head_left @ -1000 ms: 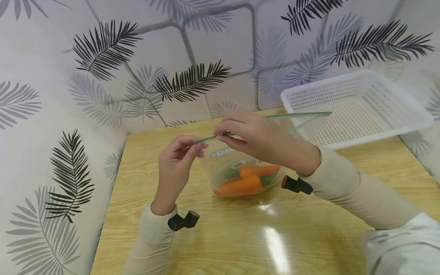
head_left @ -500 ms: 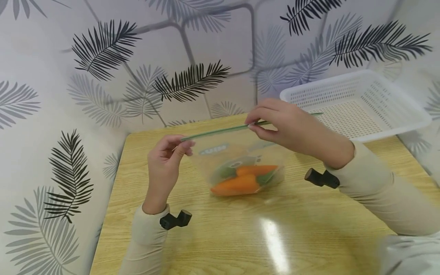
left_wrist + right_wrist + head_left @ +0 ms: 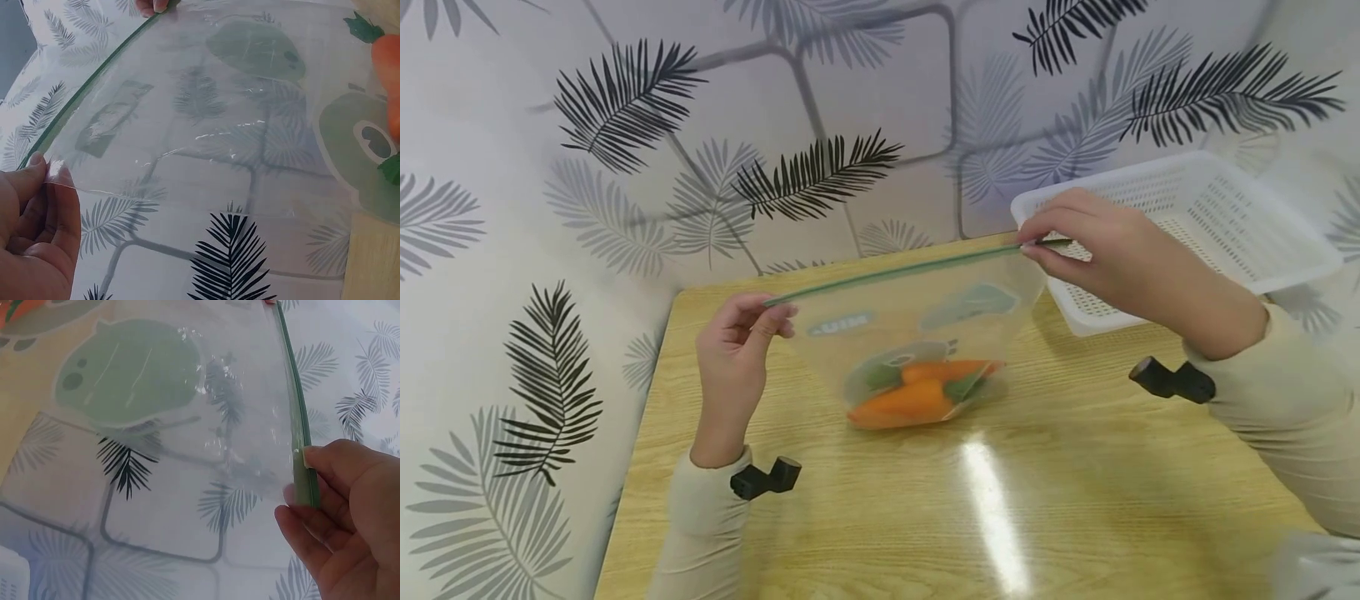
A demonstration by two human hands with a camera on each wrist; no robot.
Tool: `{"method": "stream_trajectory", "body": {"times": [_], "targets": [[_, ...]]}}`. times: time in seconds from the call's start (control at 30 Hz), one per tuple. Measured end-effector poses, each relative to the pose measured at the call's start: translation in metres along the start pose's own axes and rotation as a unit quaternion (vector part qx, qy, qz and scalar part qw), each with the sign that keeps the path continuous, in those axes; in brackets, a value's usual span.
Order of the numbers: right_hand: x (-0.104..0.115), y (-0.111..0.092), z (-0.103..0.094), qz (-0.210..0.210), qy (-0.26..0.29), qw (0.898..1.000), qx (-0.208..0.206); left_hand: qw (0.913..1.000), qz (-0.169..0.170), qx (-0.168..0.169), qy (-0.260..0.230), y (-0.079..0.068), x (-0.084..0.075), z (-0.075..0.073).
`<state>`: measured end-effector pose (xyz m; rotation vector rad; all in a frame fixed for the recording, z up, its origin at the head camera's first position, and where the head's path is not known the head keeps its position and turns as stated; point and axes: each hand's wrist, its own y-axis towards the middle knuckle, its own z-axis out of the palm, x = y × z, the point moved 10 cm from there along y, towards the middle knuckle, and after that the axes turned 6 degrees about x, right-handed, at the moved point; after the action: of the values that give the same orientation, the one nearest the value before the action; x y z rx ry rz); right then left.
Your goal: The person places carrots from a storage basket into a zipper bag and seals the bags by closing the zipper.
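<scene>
A clear zip-top bag (image 3: 910, 308) with a green zip strip (image 3: 895, 271) stands over the table, its strip stretched straight between my two hands. Orange carrots (image 3: 917, 400) with green tops lie in the bottom of it. My left hand (image 3: 733, 358) pinches the left end of the strip between thumb and fingers. Near the other end, my right hand (image 3: 1112, 250) pinches the strip, thumb and index finger closed over it in the right wrist view. Pale green cartoon prints (image 3: 131, 372) cover part of the bag's front.
Behind my right hand, a white perforated basket (image 3: 1285, 250) stands at the table's back right. The wooden table (image 3: 760, 533) meets a leaf-patterned wall covering (image 3: 880, 83) at its back edge. Each wrist wears a small black camera (image 3: 767, 477).
My right hand has slid along the strip from near the left hand to the right end. My left hand has moved slightly left, and the strip now looks straight and taut.
</scene>
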<state>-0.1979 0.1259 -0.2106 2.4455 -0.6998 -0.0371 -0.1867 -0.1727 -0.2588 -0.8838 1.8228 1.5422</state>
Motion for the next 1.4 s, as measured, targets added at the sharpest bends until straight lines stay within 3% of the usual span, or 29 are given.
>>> {"method": "stream_trajectory", "body": {"times": [0.27,0.47,0.8,0.97,1.23,1.4], "targets": [[-0.011,-0.015,-0.013,-0.007,0.012,1.000,-0.008,0.9999,-0.008,-0.008,0.002,0.001,-0.001,0.001],[-0.009,-0.018,-0.017,-0.023,0.055,0.998,-0.031,0.9995,-0.027,-0.013,-0.004,0.001,0.000,0.000],[-0.012,-0.022,-0.006,-0.010,0.093,0.996,0.003,0.9992,-0.038,0.002,-0.006,0.002,-0.002,0.003],[-0.014,-0.023,-0.004,0.011,0.078,0.997,-0.002,0.9993,-0.034,0.010,-0.008,0.004,-0.002,0.002],[-0.015,-0.016,-0.007,0.029,0.089,0.995,-0.027,0.9991,-0.036,0.024,-0.002,0.015,-0.002,-0.001],[-0.016,-0.006,-0.011,0.034,0.085,0.995,-0.049,0.9983,-0.047,0.030,-0.015,0.028,0.007,-0.005]]}}
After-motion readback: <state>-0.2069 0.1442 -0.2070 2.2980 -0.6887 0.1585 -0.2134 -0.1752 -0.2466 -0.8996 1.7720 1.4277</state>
